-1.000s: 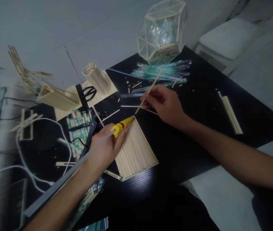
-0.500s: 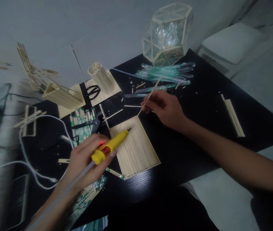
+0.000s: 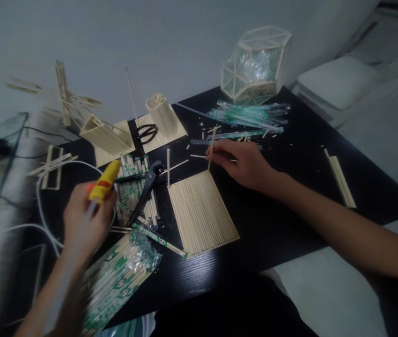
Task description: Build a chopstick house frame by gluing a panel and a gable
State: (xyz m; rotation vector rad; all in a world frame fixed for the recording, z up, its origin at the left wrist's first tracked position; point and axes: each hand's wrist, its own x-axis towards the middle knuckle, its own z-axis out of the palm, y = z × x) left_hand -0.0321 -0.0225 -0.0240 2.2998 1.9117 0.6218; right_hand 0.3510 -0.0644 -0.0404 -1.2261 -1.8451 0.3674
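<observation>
Fingers of my right hand [image 3: 244,161] pinch a thin wooden stick [image 3: 213,137], its lower end at the far right corner of a flat panel of parallel sticks [image 3: 202,215] on the black table [image 3: 272,224]. A second stick [image 3: 168,168] stands at the far left corner. My left hand [image 3: 84,217] is wrapped around a yellow hot-glue gun [image 3: 105,182], left of the black pliers [image 3: 145,194], apart from the panel.

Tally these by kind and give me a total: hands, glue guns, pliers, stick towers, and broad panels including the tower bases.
Left hand, right hand: 2
Yellow glue gun: 1
Pliers: 1
Left tower, right tower: 2
Near panel, left base, right base: 3
Total: 9
</observation>
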